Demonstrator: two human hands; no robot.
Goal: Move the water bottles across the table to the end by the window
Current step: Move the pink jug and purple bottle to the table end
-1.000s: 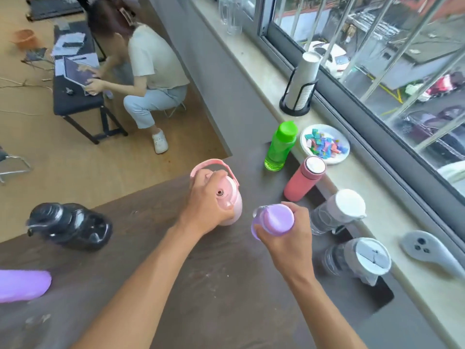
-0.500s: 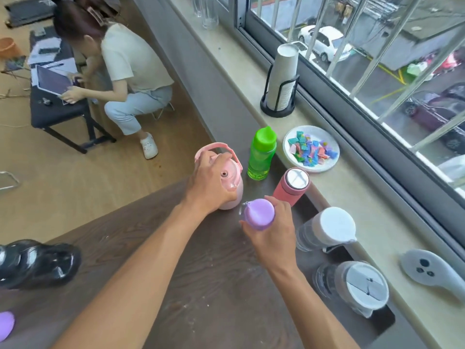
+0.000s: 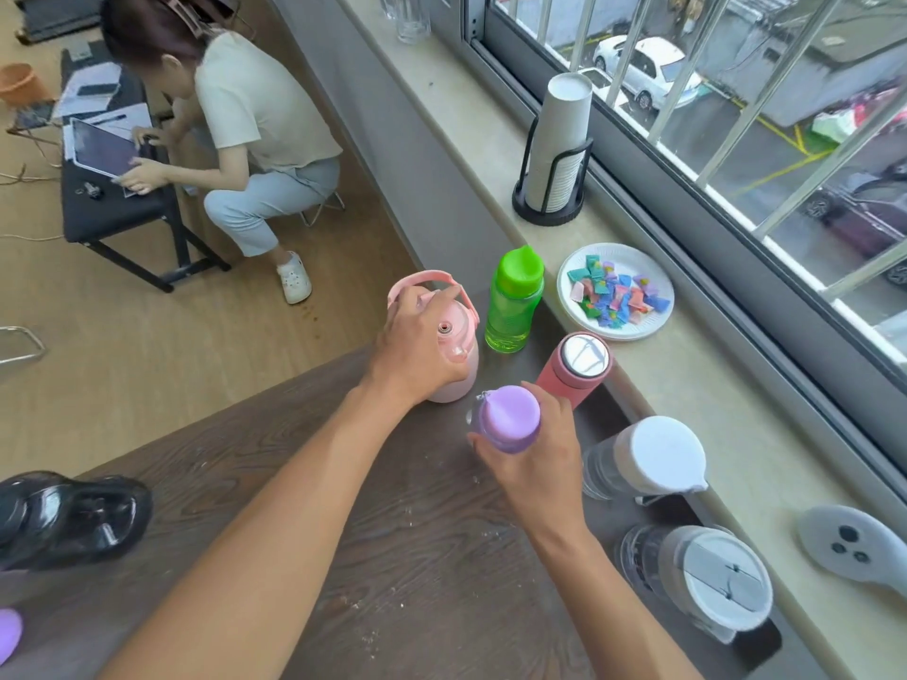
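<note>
At frame's left edge, black bottle cut off, purple bottle barely showing

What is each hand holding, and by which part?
Left hand: pale pink plastic jug, gripped over its lid. Right hand: purple-capped bottle, held around its neck below the cap.

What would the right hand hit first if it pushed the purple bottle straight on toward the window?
Most likely the red flask, right beyond the right hand and purple bottle; depth is unclear.
</note>
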